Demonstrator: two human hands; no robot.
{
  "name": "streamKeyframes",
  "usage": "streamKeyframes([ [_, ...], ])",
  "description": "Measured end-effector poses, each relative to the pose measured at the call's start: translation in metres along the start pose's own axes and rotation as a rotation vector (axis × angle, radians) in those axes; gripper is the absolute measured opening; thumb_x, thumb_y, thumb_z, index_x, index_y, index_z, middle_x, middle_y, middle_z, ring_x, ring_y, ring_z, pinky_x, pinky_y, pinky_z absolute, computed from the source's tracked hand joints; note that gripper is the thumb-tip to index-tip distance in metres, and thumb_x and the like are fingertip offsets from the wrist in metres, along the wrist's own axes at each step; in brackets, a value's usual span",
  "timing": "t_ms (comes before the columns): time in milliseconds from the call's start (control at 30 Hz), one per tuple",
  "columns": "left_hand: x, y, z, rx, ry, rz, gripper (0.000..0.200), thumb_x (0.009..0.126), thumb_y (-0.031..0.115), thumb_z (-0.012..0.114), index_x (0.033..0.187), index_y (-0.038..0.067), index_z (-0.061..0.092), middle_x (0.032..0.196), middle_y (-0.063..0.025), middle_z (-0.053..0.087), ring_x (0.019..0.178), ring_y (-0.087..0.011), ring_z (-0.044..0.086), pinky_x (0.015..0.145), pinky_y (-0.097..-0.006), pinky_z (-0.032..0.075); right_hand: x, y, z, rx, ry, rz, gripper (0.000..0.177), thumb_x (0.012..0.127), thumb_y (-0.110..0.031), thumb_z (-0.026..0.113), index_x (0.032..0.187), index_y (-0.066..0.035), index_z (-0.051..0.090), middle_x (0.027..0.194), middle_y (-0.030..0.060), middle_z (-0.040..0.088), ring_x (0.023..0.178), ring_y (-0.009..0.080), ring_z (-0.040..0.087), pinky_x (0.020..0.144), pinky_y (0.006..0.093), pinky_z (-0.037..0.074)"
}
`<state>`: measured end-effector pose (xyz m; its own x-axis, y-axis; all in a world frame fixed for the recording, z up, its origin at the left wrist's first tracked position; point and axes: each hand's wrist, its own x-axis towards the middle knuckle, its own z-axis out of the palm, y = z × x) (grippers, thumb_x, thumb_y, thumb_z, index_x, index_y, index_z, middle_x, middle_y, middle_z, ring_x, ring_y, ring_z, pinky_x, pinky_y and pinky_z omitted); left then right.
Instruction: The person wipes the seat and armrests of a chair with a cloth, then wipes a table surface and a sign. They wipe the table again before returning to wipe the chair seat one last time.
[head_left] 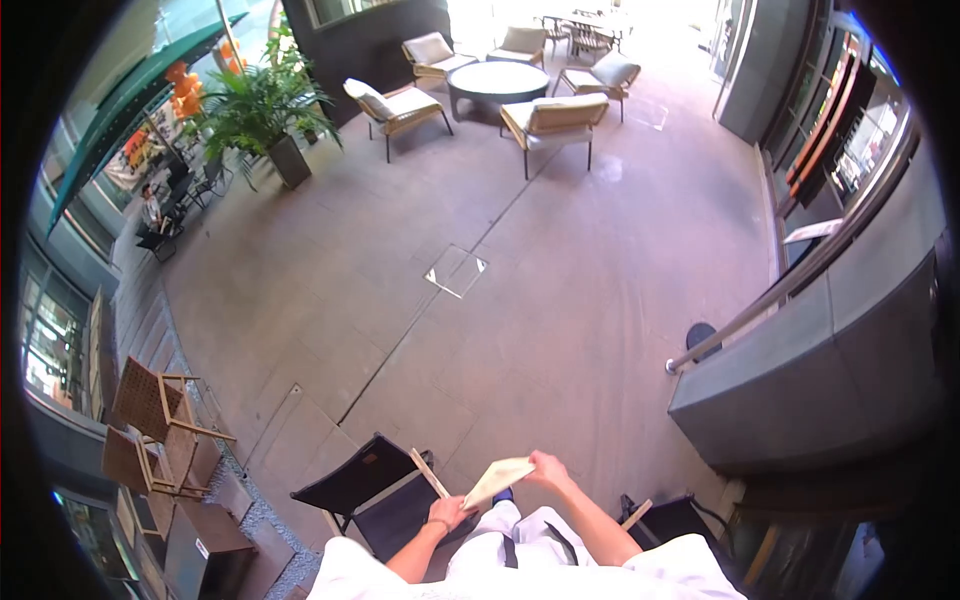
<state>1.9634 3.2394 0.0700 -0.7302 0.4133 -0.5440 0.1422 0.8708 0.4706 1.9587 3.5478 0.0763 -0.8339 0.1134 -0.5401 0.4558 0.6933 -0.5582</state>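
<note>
A pale yellowish flat piece, like cloth or paper, (498,481) is stretched between my two hands above my lap. My left hand (449,512) has its fingers closed on the lower left end of it. At the upper right end, my right hand (546,468) pinches the same piece. What the piece is made of cannot be made out. Just left of my left hand stands a black folding chair (395,515) with a wooden armrest.
Another black chair (680,525) stands at my right. Wooden chairs (150,400) are at the left. Cushioned chairs surround a round table (497,80) ahead, with a potted plant (288,162) to its left. A railing (730,325) and grey wall (800,370) bound the right.
</note>
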Motion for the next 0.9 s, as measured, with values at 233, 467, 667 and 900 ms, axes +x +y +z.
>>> streamKeyframes([
  [233,-0.011,-0.04,-0.004,-0.03,-0.003,-0.13,0.031,0.081,0.042,0.069,0.098,0.016,0.072,0.096,-0.0159,0.071,0.094,-0.0355,0.068,0.083,-0.0478,0.053,-0.021,-0.035,0.009,-0.107,-0.108,-0.142,0.05,0.073,-0.047,0.077,0.097,-0.004,0.067,0.092,0.0189,0.07,0.088,0.0362,0.069,0.079,0.0456,0.054],
  [467,0.2,0.027,-0.075,0.258,0.024,0.165,0.028,0.081,0.037,0.068,0.096,0.013,0.068,0.092,-0.0104,0.071,0.093,-0.032,0.067,0.077,-0.0469,0.048,0.066,0.018,-0.06,0.088,0.229,0.047,0.034,0.079,-0.036,0.073,0.091,-0.006,0.065,0.086,0.021,0.068,0.086,0.0387,0.067,0.076,0.049,0.052],
  [667,0.383,0.169,-0.132,0.265,-0.33,0.196,0.043,0.083,0.041,0.068,0.117,0.015,0.068,0.111,-0.0128,0.07,0.105,-0.0324,0.066,0.091,-0.0462,0.051,0.139,0.102,-0.164,0.069,0.34,0.254,0.022,0.075,-0.025,0.072,0.083,-0.005,0.065,0.095,0.0177,0.066,0.094,0.0353,0.065,0.079,0.0478,0.052],
  [900,0.497,0.264,-0.265,0.042,-0.213,0.114,0.054,0.081,0.045,0.069,0.126,0.015,0.064,0.116,-0.0143,0.069,0.108,-0.0336,0.065,0.095,-0.0438,0.052,0.227,0.17,-0.28,0.307,0.041,0.872,0.021,0.076,-0.025,0.072,0.088,-0.008,0.076,0.123,0.0214,0.064,0.107,0.0298,0.065,0.095,0.0364,0.05],
])
